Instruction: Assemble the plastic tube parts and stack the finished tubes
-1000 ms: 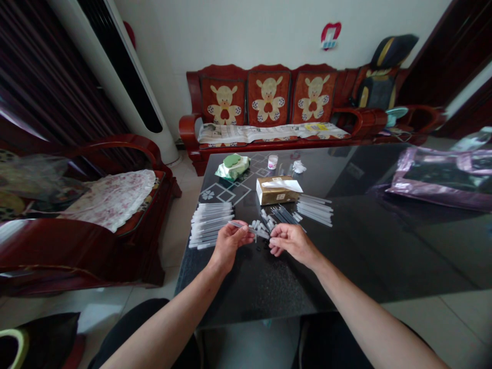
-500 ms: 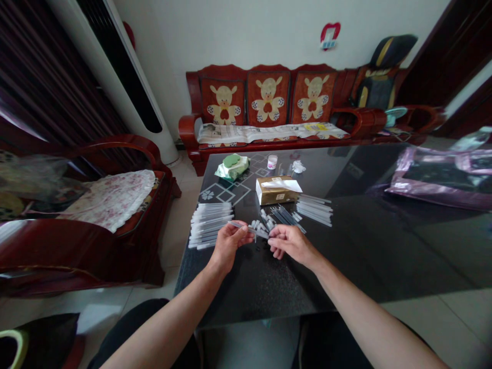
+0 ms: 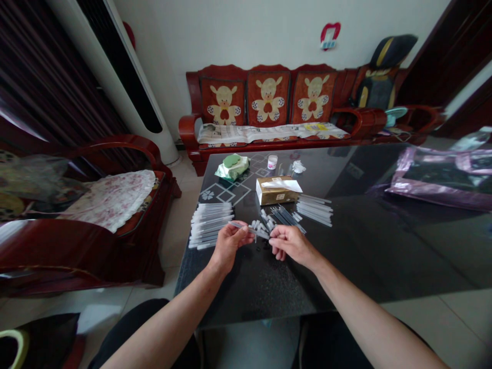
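My left hand pinches a translucent whitish pen barrel, which slants across toward the right. At the barrel's right end, my right hand has thumb and fingers pressed together; whatever they grip is too small to make out. Left of my hands lies a row of whitish capped pens. Just beyond my fingers are short grey-white caps and thin dark refills. More translucent barrels lie to the right of these. Tiny dark bits are scattered on the table below the held barrel.
The dark glossy table bears a tissue box behind the pen parts. Farther back are a green wipes pack, a small white tub and crumpled tissue. A pinkish plastic package lies far right.
My right hand has shifted very slightly at the barrel's right end. My left hand and the barrel stay almost where they were.
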The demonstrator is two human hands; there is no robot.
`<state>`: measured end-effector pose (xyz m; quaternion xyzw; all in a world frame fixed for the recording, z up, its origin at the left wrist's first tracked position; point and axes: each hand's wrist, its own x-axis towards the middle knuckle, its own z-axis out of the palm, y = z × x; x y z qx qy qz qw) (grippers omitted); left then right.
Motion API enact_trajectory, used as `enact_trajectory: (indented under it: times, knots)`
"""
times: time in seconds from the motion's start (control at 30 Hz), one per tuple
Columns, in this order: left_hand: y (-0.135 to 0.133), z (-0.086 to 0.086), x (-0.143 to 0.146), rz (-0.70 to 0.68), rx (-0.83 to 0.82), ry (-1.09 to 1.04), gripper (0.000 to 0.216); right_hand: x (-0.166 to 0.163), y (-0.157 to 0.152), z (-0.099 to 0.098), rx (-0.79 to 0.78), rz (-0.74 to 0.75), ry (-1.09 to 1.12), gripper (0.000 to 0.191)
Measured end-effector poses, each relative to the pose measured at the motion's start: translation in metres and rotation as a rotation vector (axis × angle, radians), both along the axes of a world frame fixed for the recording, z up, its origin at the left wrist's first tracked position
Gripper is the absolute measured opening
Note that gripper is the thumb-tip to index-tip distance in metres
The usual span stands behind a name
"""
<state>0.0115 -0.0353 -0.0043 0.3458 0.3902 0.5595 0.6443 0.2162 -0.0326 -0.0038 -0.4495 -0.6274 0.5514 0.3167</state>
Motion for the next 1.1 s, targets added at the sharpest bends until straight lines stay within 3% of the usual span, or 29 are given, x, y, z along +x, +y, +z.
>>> enact_trajectory:
  times: [0.2, 0.4, 0.57, 0.73, 0.93, 1.1]
  knots:
    - [0.0005, -0.002, -0.0005, -0.002, 0.003, -0.001, 0.029, -0.0006, -0.0007, -0.0013, -0.096, 0.048, 0.015, 0.043]
    - [0.0004, -0.0028, -0.0002, 0.0, -0.007, 0.004, 0.028, -0.0011, -0.0011, 0.0035, 0.001, 0.003, -0.009, 0.033]
    - [0.0003, -0.0013, 0.0002, 0.002, -0.013, 0.002, 0.031, -0.0025, -0.0008, 0.0024, -0.097, 0.036, 0.01, 0.045]
    - [0.001, -0.0016, -0.0003, 0.005, -0.013, 0.001, 0.031, -0.0017, -0.001, 0.0028, -0.004, 0.034, -0.019, 0.033]
    - [0.0015, -0.0039, -0.001, -0.004, 0.002, -0.002, 0.029, -0.0016, -0.0022, 0.0037, -0.085, 0.064, 0.004, 0.041]
    - [0.0017, -0.0036, -0.0005, -0.005, -0.001, 0.005, 0.027, -0.0023, -0.0018, 0.0057, -0.005, 0.04, -0.019, 0.03]
